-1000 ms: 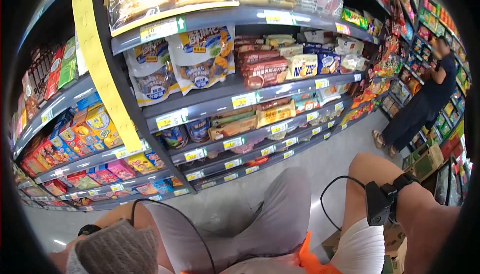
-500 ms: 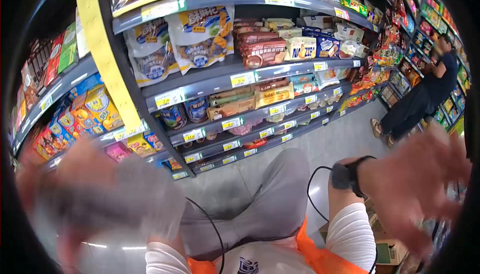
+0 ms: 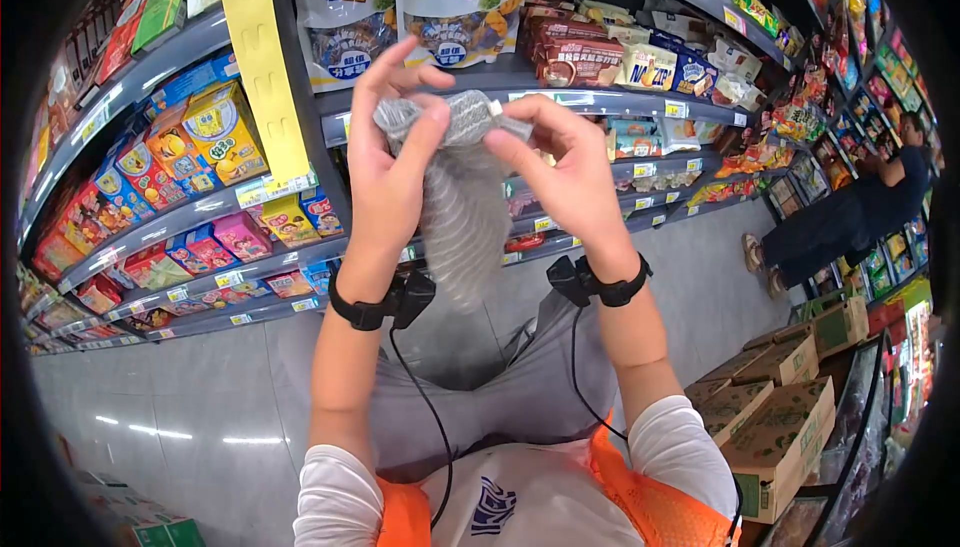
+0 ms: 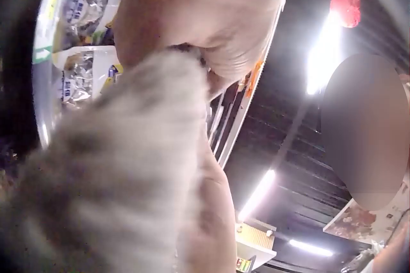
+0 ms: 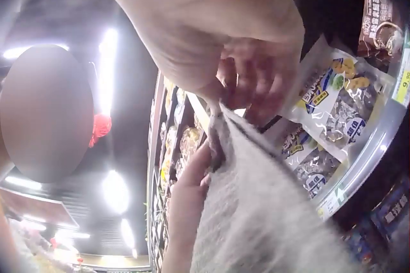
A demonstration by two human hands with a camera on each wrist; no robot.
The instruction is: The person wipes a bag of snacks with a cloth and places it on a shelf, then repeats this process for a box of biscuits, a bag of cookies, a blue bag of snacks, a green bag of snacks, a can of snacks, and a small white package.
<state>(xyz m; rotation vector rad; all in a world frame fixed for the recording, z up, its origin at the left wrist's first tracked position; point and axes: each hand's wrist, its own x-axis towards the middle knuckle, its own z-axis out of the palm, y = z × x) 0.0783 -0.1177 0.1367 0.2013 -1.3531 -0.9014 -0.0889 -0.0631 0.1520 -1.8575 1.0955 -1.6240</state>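
Observation:
A grey striped cloth (image 3: 465, 207) hangs between the two hands in the head view, its lower part blurred. The left hand (image 3: 395, 157) pinches its top edge with the thumb, some fingers extended upward. On the other side the right hand (image 3: 565, 167) pinches the cloth's edge between thumb and fingers. In the left wrist view the cloth (image 4: 122, 177) falls from the left hand (image 4: 192, 17) and covers much of the picture. The right wrist view shows the cloth (image 5: 256, 202) spread below the right hand (image 5: 224, 42).
Shelves with snack bags (image 3: 465, 7) and boxes (image 3: 225, 132) stand in front and at the left. Cardboard cartons (image 3: 780, 442) lie at the lower right. A person in dark clothes (image 3: 860, 212) is at the far right. Black cables run from both wrists.
Both hands have come up and together in front of the shelves. The right hand, earlier away from the cloth, now pinches it too, and the cloth hangs lengthwise. The head view has shifted.

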